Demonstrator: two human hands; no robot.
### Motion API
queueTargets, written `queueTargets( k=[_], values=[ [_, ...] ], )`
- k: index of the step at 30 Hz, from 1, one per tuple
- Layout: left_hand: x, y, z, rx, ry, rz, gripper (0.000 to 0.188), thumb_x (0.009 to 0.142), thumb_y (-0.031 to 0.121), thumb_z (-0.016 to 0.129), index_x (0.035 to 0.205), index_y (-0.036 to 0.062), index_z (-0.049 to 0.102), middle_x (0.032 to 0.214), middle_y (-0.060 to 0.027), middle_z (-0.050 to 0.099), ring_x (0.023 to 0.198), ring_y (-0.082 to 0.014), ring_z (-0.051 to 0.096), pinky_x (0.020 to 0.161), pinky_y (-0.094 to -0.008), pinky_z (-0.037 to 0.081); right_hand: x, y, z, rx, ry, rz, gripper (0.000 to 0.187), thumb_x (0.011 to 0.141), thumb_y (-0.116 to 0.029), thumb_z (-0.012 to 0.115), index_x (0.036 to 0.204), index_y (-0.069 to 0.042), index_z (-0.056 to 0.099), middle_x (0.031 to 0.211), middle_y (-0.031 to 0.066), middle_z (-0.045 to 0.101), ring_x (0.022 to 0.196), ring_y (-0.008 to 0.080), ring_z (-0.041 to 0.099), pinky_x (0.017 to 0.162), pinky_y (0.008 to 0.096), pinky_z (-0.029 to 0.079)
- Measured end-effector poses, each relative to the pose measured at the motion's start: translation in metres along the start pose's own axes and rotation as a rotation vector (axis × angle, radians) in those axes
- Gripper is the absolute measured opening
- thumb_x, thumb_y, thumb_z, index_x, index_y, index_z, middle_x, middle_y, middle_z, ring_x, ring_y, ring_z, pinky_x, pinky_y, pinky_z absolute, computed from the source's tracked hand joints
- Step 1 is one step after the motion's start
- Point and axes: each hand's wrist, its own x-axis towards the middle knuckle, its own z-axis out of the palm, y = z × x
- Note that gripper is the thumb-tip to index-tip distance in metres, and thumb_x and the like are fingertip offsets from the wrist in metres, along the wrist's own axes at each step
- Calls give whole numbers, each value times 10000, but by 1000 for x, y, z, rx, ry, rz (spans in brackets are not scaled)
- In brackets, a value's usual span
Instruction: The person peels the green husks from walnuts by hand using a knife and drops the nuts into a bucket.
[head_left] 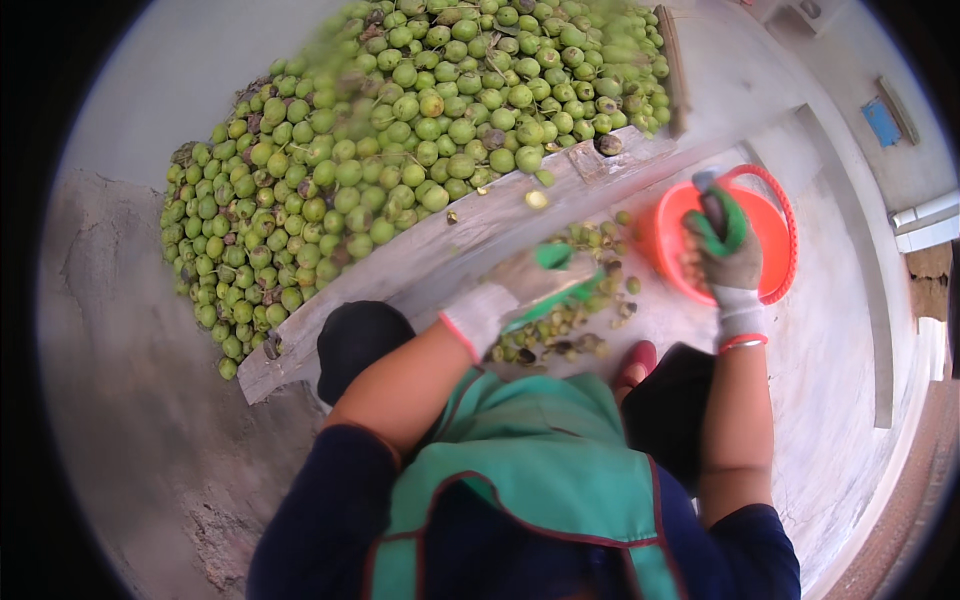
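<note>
My right hand (728, 250), in a white glove with green on its palm side, is closed around a dark-handled tool (714, 212) with a greyish metal end. It is over the red bucket (672, 248), whose braided-looking handle rises along the right side. My left hand (548, 282), gloved the same way, is smeared by motion above small green and brown fruit pieces (565, 328) on the floor. Whether it holds anything does not show. Beyond it lies a big heap of round green fruits (450, 130), some with dark or brown patches.
A long pale wooden board (510, 208) edges the heap's near side, with a cut yellowish piece (537, 200) on it. Another wooden strip (673, 70) bounds the heap's right end. A red shoe (636, 364) shows by my knees. A blue object (882, 122) lies far right.
</note>
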Motion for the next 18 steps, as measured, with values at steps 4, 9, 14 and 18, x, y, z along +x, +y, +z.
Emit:
queueTargets(
  k=[4, 9, 14, 18],
  values=[
    [4, 1, 1, -172, 51, 13, 411, 955, 306, 599, 1172, -43, 595, 1072, -143, 665, 927, -211, 665, 819, -337, 559, -20, -59, 28, 68, -172, -136, 510, 823, -295, 750, 1255, -89, 577, 1059, 144, 659, 985, 283, 656, 854, 350, 509],
    [-11, 13, -11, -457, 174, 6, 403, 930, 324, 619, 1136, -23, 624, 1012, -95, 662, 898, -162, 626, 806, -317, 522, -24, -83, 72, 213, -325, -37, 524, 820, -347, 750, 1232, -69, 585, 998, 159, 673, 930, 292, 669, 809, 351, 517],
    [-23, 11, -34, -454, 281, -21, 390, 961, 285, 586, 1190, -30, 575, 1068, -101, 648, 974, -195, 655, 835, -334, 567, -9, -99, 101, 367, -368, 11, 536, 818, -384, 741, 1230, -76, 587, 1010, 170, 678, 925, 259, 678, 782, 345, 518],
    [-27, -2, -59, -172, 423, 74, 584, 916, 513, 546, 1181, -3, 613, 1120, -140, 668, 936, -264, 657, 874, -380, 502, 0, -106, 128, 534, -356, -43, 526, 815, -384, 754, 1212, -70, 612, 1015, 99, 694, 907, 181, 666, 799, 323, 512]
  ],
)
